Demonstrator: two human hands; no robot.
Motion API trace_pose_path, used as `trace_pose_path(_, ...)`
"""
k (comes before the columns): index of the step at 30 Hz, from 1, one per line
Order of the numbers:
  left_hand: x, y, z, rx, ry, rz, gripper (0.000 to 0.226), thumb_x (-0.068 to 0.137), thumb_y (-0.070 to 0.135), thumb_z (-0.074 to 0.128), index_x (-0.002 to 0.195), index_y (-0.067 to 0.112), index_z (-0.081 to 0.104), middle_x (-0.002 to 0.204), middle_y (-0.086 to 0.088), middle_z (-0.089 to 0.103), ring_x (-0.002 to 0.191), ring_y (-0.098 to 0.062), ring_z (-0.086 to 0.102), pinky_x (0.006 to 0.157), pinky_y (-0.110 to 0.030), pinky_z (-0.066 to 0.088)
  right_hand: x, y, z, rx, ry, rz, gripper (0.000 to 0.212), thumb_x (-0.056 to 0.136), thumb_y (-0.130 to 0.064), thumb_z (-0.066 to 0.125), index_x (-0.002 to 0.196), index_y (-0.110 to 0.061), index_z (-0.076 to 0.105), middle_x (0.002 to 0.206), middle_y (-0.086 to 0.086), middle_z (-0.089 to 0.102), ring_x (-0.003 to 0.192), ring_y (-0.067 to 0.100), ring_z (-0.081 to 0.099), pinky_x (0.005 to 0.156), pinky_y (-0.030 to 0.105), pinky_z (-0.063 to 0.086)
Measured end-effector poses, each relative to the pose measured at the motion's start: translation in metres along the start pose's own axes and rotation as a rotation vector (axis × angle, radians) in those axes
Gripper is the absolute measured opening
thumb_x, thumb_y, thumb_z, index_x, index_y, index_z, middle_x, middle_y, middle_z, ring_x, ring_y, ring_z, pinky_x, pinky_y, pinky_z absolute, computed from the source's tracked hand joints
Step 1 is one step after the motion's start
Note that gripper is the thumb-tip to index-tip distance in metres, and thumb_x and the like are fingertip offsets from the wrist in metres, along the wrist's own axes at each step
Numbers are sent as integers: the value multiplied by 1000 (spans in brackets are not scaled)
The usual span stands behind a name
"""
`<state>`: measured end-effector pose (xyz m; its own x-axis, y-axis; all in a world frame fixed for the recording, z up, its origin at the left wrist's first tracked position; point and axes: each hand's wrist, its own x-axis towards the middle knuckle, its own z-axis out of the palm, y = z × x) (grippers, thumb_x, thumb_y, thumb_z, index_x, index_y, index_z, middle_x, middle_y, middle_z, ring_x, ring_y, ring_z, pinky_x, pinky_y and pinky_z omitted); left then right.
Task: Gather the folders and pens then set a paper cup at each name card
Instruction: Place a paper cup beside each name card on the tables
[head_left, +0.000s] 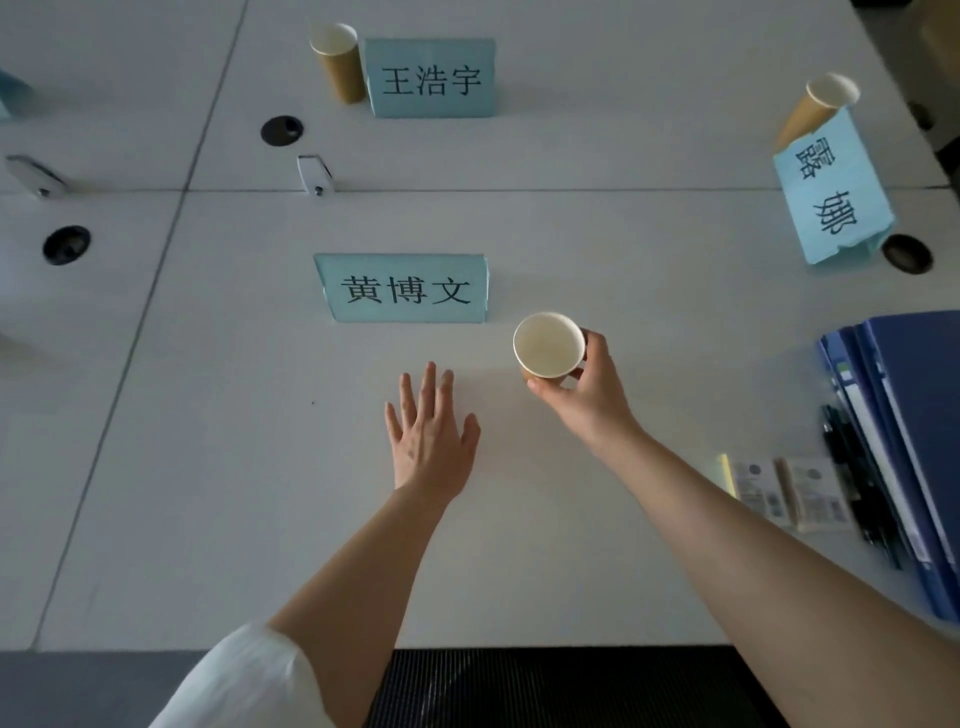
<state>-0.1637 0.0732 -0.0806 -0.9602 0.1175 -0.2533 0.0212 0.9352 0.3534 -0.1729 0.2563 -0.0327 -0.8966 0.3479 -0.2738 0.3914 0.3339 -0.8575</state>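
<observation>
Your right hand (587, 395) grips a brown paper cup with a white inside (549, 347), just right of the near pale blue folded name card (405, 289). Your left hand (431, 436) lies flat, fingers straight, on the white table (208, 415). Blue folders (909, 441) and black pens (852, 467) sit stacked at the right edge.

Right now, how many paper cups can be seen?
3. One cup stands left of the far name card, one behind the right card, one in the right hand. More may be hidden.
</observation>
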Motion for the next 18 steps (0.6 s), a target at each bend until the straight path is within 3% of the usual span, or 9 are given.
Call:
trace_pose_path(4, 21, -3, 12, 23, -35, -11, 64, 98, 45, 33, 155, 27, 10, 164, 6, -1, 149, -26, -13, 115, -61, -5, 45, -13, 8, 0, 22, -8, 66, 72, -21, 79, 127, -18, 42, 123, 1, 56, 111, 18, 58, 91, 34, 49)
trace_pose_path(8, 19, -4, 26, 183, -8, 3, 68, 94, 49, 28, 155, 21, 19, 163, -3, 13, 150, -35, 4, 113, -69, 6, 79, -17, 17, -4, 41, -5, 66, 71, -25, 79, 126, -21, 42, 122, 0, 56, 110, 18, 58, 90, 34, 49)
trace_pose_path(18, 23, -5, 32, 220, 37, 8, 68, 93, 47, 29, 154, 19, 23, 163, -5, 15, 149, -37, 5, 112, -69, 3, 101, -17, 30, 6, 18, 6, 67, 71, -24, 78, 127, -19, 43, 122, 3, 58, 109, 20, 59, 92, 36, 50)
